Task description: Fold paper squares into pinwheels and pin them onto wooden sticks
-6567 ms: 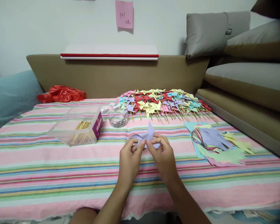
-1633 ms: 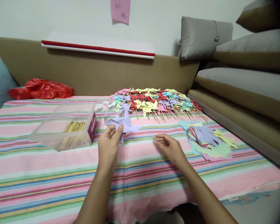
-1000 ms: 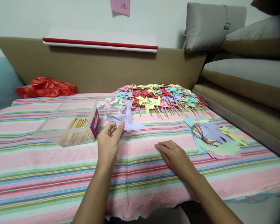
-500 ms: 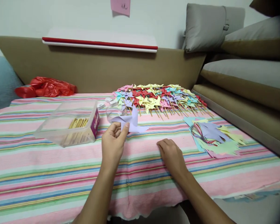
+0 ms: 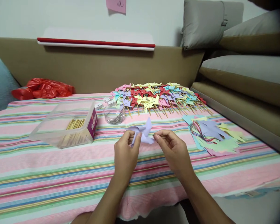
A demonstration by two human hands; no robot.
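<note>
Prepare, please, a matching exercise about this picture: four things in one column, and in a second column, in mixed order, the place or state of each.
1. Nearest lilac pinwheel
2. Loose sticks
3. Red plastic bag
4. Round clear container

A. Inside the clear plastic box
B. Crumpled, at the back left
C. Holding small silvery pieces
D. In the left hand

Pairs: 1-D, 2-A, 3-B, 4-C

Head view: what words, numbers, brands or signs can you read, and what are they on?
None reads clearly.
Pink note on the wall: dark handwriting, cut by the picture's top edge, not legible.
Purple label on the clear tub: pale characters, too blurred.
</note>
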